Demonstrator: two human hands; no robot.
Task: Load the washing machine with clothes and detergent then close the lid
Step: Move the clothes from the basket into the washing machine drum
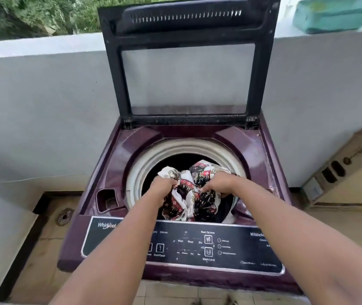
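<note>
Clearly both hands gripped one patterned garment (189, 194) over the washing machine (100, 194), bunched so it would pass through the round drum opening (153, 159). To the outside of the left hand (162, 186) sat the empty detergent pocket (107, 200) (no detergent visible yet). That hand's fingers curled tight into the cloth's left edge; just beside it, the right hand (217, 183) clutched the upper folds. Below both hands the garment hung with its long axis roughly vertical, pointing down into the drum. Beyond the hands, the lid (114, 62) stood upright, leaving the opening free.
</note>
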